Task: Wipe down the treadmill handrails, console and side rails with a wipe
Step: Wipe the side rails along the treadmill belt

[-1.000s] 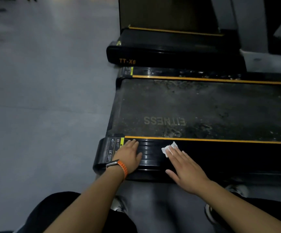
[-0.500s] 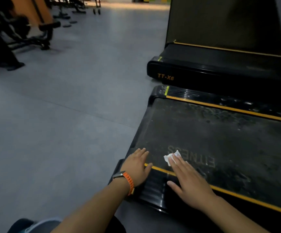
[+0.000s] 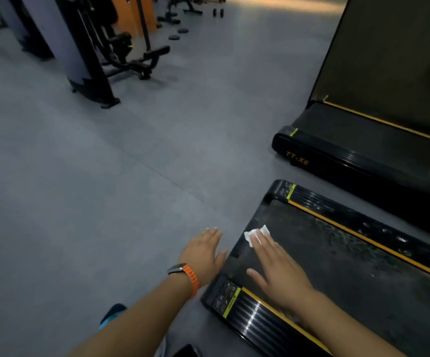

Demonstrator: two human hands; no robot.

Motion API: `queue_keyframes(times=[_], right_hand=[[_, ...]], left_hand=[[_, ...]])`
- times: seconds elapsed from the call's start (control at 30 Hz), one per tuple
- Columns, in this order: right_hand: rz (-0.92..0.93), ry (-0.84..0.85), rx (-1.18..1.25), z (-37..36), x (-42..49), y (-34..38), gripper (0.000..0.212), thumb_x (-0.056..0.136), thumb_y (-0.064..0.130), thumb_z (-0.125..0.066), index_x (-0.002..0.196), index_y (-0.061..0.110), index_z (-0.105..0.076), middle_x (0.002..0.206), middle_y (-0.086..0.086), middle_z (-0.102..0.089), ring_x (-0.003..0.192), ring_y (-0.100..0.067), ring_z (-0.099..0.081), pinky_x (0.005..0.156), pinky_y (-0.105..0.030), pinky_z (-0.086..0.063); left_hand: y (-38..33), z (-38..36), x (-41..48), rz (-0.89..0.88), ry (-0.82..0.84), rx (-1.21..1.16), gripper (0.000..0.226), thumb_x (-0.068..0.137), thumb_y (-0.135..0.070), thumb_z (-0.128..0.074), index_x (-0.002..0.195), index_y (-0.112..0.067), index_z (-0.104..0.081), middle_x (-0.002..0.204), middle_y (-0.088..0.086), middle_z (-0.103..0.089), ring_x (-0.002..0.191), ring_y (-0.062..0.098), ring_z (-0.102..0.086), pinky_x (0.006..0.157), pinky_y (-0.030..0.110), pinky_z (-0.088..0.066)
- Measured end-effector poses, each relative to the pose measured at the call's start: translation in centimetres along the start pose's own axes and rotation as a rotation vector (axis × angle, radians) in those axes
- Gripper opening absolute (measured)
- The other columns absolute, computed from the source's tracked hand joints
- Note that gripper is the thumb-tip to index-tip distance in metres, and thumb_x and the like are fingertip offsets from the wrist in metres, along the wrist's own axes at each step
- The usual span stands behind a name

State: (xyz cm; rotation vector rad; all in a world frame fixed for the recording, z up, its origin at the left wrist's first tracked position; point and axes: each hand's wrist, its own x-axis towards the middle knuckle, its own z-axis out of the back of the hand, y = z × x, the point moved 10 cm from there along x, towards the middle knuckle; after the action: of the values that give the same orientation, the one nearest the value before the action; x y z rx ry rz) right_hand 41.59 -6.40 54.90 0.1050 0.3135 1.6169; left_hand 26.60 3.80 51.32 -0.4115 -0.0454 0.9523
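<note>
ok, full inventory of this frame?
wipe: 1, white, on treadmill belt's end, under right fingers
treadmill: 1, black, lower right
side rails: 2, black with yellow stripe, either side of belt
second treadmill: 1, black, right, beyond the first
floor: 1, grey, left and centre
weight machine: 1, black, upper left
plates: several, dark, on floor at top
dumbbell: 1, dark, top centre
shoe: 1, blue, bottom edge
watch: 1, orange strap, left wrist
left hand: 1, flat, by treadmill's end
right hand: 1, flat, pressing wipe
</note>
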Motion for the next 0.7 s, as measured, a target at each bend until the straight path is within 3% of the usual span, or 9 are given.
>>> queue_keyframes(times=[0.1,0.23,0.37,0.57,0.7], right_hand=[[-0.01,-0.032,0.04,6.6,0.0,3.4,0.085,0.107,0.057,-0.041,0.166,0.026,0.012,0.165,0.015,0.024,0.158,-0.01,0.021,0.126,-0.024,0.007],[-0.014,-0.03,0.081,12.2,0.4,5.8,0.085,0.107,0.058,-0.041,0.166,0.028,0.011,0.169,0.015,0.02,0.157,-0.006,0.022,0.116,-0.016,0.016],[0.054,-0.052,0.036,14.9,3.4,5.7,0.085,0.107,0.059,-0.04,0.167,0.025,0.01,0.173,0.009,0.015,0.158,-0.009,0.02,0.128,-0.026,0.003],[0.154,-0.099,0.022,17.2,9.1,5.2,0.085,0.107,0.054,-0.044,0.167,0.02,0.005,0.174,0.006,0.01,0.16,-0.012,0.014,0.127,-0.025,0.001],[0.129,-0.093,0.081,17.7,13.9,3.8,0.085,0.107,0.052,-0.046,0.167,0.023,0.006,0.172,0.013,0.012,0.159,-0.009,0.018,0.125,-0.023,-0.001]], left_hand=[[-0.4,7.6,-1.7,0.012,-0.009,0.067,0.064,0.107,-0.049,-0.037,0.162,-0.018,-0.025,0.17,0.002,-0.019,0.158,0.02,-0.013,0.126,0.035,-0.014],[-1.3,13.7,-2.4,0.014,0.001,0.097,0.065,0.106,-0.05,-0.036,0.162,-0.018,-0.024,0.171,0.002,-0.018,0.158,0.02,-0.011,0.127,0.038,-0.014],[-1.8,16.5,0.3,-0.005,-0.029,0.111,0.066,0.106,-0.05,-0.036,0.162,-0.016,-0.026,0.17,0.003,-0.021,0.157,0.021,-0.015,0.127,0.04,-0.016],[-0.8,19.8,3.7,0.051,-0.122,0.104,0.066,0.105,-0.051,-0.034,0.161,-0.016,-0.029,0.169,0.003,-0.024,0.157,0.021,-0.017,0.126,0.04,-0.018],[1.6,20.9,7.4,0.082,-0.111,0.111,0.069,0.103,-0.055,-0.028,0.162,-0.018,-0.026,0.17,0.001,-0.021,0.158,0.019,-0.013,0.127,0.039,-0.016]])
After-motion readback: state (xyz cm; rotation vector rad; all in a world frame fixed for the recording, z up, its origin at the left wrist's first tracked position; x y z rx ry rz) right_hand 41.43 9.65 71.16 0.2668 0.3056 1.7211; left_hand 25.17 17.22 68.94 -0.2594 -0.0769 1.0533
